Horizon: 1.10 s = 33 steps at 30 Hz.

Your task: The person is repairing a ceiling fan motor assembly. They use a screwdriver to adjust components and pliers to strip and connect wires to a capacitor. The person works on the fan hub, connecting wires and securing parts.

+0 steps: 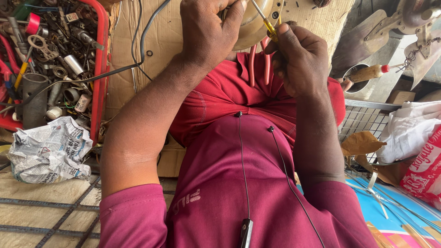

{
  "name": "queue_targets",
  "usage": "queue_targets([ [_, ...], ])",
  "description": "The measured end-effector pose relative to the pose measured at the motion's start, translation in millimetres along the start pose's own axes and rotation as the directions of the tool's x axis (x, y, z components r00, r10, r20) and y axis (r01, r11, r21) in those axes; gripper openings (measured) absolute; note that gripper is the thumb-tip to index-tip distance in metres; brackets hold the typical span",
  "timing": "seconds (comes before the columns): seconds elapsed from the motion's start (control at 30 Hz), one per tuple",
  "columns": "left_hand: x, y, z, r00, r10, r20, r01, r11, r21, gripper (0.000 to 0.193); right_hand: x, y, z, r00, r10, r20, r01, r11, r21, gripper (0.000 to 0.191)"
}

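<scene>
I look down over a maroon shirt at both of my hands, raised to a round, pale-metal motor housing [250,20] at the top edge of the view; I use that housing as my landmark. My left hand [206,32] lies against the left side of the housing, fingers curled around its rim and clamped on it, thumb across the front. My right hand [301,59] sits just below and right of the housing, its fingers closed tight on a yellow-handled screwdriver with a thin steel shaft [266,23]. The shaft runs up and left from my right thumb and crosses the face of the housing; I cannot tell where the tip meets the metal.

Directly below the housing, a pair of pliers with red rubber handles [259,64] hangs down between my hands, resting on a red cloth [220,98] spread over my lap. Behind the housing lies a sheet of brown cardboard [158,41], with a dark cable [138,46] running across it to the left.

Well left of the housing stands a red plastic crate [102,55] packed with bearings, springs, pipes and other metal scrap. Below that crate lies a crumpled ball of newspaper [48,151]. Right of the housing I see a small plastic bottle with a red cap [370,72], a wire mesh rack [363,119] and a white plastic bag [406,131].
</scene>
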<state>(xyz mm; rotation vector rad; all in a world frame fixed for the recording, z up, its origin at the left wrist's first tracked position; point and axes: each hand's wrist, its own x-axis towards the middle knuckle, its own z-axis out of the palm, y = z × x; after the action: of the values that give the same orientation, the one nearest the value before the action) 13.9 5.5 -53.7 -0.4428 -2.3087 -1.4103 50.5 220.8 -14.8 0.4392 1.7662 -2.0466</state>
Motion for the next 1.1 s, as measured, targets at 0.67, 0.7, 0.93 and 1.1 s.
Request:
queue_targets([
  [0.67, 10.5, -0.8, -7.8, 0.998, -0.05, 0.048, 0.05, 0.999, -0.01, 0.006, 2.2, 23.1, 1.5, 0.938, -0.337, -0.082, 0.31, 0.921, -0.235, 0.028],
  [0.7, 11.0, -2.2, -6.8, 0.993, -0.105, 0.061, 0.107, 0.994, -0.026, 0.007, 4.3, 24.9, 1.2, 0.946, -0.306, -0.108, 0.279, 0.937, -0.209, 0.026],
  [0.93, 9.4, -15.7, -1.2, 0.982, -0.16, 0.096, 0.164, 0.986, -0.036, 0.009, 23.7, 21.3, -3.7, 0.998, 0.063, 0.014, -0.063, 0.998, 0.025, 0.026],
  [1.1, 12.8, -24.1, 1.8, 0.98, -0.165, 0.113, 0.168, 0.986, -0.018, 0.009, 21.6, 25.6, -4.6, 0.957, -0.29, 0.004, 0.275, 0.904, -0.328, 0.039],
])
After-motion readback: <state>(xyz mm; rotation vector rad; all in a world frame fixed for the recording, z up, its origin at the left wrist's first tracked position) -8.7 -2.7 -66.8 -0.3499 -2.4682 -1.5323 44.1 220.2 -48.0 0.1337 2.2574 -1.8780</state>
